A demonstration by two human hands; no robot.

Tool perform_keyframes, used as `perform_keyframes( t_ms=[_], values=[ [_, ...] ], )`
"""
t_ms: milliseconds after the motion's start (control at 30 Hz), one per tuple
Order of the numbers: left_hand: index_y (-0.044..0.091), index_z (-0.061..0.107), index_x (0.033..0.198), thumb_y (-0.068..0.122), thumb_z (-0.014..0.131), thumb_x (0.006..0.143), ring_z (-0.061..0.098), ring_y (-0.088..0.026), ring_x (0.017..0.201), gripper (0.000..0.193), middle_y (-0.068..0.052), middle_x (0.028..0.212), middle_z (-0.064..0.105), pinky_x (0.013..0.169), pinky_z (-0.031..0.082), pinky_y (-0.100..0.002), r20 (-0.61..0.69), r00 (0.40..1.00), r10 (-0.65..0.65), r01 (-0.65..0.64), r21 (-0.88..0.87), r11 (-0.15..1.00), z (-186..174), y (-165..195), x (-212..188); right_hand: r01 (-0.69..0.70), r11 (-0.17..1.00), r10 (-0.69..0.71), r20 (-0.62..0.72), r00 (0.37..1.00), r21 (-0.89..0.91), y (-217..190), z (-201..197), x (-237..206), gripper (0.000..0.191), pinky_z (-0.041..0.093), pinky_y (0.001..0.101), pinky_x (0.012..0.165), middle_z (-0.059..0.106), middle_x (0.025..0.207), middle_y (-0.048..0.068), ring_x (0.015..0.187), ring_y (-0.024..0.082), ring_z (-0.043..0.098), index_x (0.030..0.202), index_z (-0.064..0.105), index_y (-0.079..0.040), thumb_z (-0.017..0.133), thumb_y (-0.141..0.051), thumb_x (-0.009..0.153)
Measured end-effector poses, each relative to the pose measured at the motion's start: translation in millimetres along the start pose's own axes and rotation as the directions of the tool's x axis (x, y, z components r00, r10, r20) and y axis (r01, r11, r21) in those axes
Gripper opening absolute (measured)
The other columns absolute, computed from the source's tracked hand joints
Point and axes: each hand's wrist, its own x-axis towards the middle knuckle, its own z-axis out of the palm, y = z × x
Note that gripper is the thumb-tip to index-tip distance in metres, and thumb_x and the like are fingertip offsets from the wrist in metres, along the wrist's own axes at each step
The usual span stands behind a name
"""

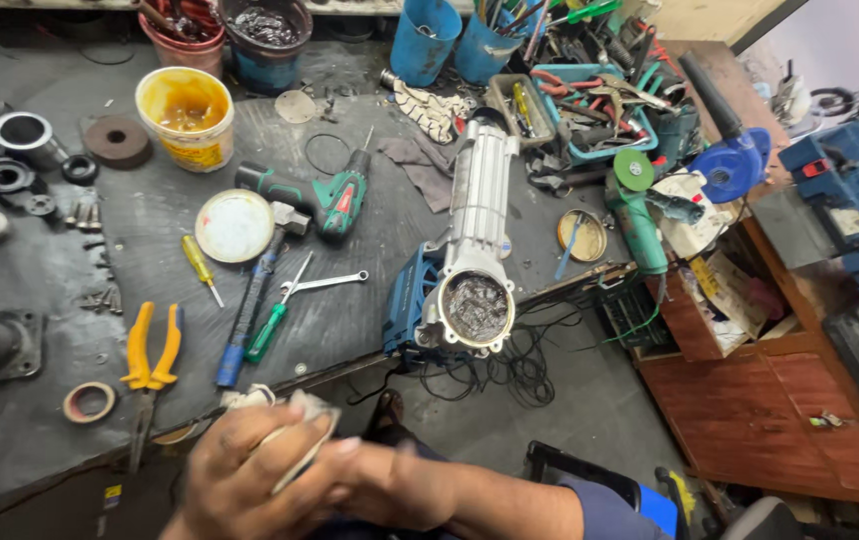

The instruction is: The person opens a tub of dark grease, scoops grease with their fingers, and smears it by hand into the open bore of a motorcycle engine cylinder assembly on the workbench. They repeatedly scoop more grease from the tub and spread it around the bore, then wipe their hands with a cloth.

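Both my hands are at the bottom edge, pressed together around a dirty white rag (302, 418). My left hand (235, 470) lies on top with its fingers curled over the rag. My right hand (390, 487) closes against it from the right, its forearm ending in a blue sleeve. Just beyond the hands, a power hammer body (480, 190) with a silver ribbed barrel and a blue housing lies on the dark workbench (40, 270). Its open round end (477, 306) faces me and is filled with dark grease.
On the bench lie yellow pliers (150, 350), a blue-handled hammer (250, 300), a green screwdriver (270, 332), a wrench (325, 283), a white lid (235, 226), a green drill (328, 197) and a yellow grease bucket (186, 116). A green grinder (636, 212) and blue case (850, 195) sit to the right.
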Motion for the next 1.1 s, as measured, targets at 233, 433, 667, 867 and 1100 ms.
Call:
perform_keyframes(
  t_ms=[233,433,667,867,1100],
  values=[
    [0.012,0.057,0.083,0.031,0.053,0.107,0.068,-0.018,0.062,0.031,-0.003,0.073,0.065,0.06,0.057,-0.031,-0.215,0.803,-0.557,0.406,-0.487,0.773,37,-14,-15,0.126,0.823,-0.002,0.218,0.976,-0.554,-47,-31,-50,0.103,0.026,0.0484,0.128,0.036,0.164,0.028,0.156,0.04,0.035,0.142,0.051,0.004,0.054,-0.084,0.087],
    [0.003,0.049,0.105,0.036,0.072,0.105,0.066,-0.023,0.071,0.04,-0.011,0.09,0.069,0.066,0.052,-0.034,-0.11,0.659,-0.744,0.736,-0.104,0.669,67,-48,10,0.465,0.857,-0.49,-0.073,0.869,-0.221,-78,-35,-141,0.059,0.058,0.0598,0.099,0.067,0.131,0.036,0.111,0.048,0.072,0.115,0.076,0.003,0.056,-0.05,0.099],
    [0.02,0.058,0.129,0.055,0.055,0.085,0.042,-0.041,0.139,0.056,-0.028,0.158,0.039,0.113,0.031,-0.048,0.143,0.824,-0.549,0.45,0.422,0.787,132,-78,48,0.662,0.69,-0.654,-0.644,0.396,-0.293,-71,-126,-158,0.086,0.036,0.0563,0.121,0.055,0.141,0.028,0.139,0.045,0.051,0.147,0.044,0.006,0.044,-0.066,0.101],
    [0.001,0.046,0.152,0.062,0.039,0.102,0.039,-0.032,0.149,0.079,-0.024,0.162,0.041,0.12,0.029,-0.045,0.524,0.49,-0.697,0.735,-0.678,0.007,243,-80,-41,0.06,0.659,-0.68,-0.56,0.474,-0.75,-60,-196,-81,0.083,0.032,0.0419,0.127,0.038,0.164,0.017,0.151,0.028,0.04,0.162,0.025,-0.005,0.04,-0.064,0.105],
    [0.001,0.027,0.159,0.076,0.059,0.082,0.044,-0.032,0.144,0.111,-0.021,0.159,0.041,0.12,0.033,-0.048,0.348,0.23,-0.909,0.457,-0.863,-0.215,298,-40,-64,0.286,0.7,-0.651,-0.419,0.634,-0.654,-71,-231,-79,0.097,0.03,0.0397,0.13,0.042,0.157,0.014,0.15,0.027,0.039,0.157,0.033,0.001,0.052,-0.075,0.1]
  ],
)
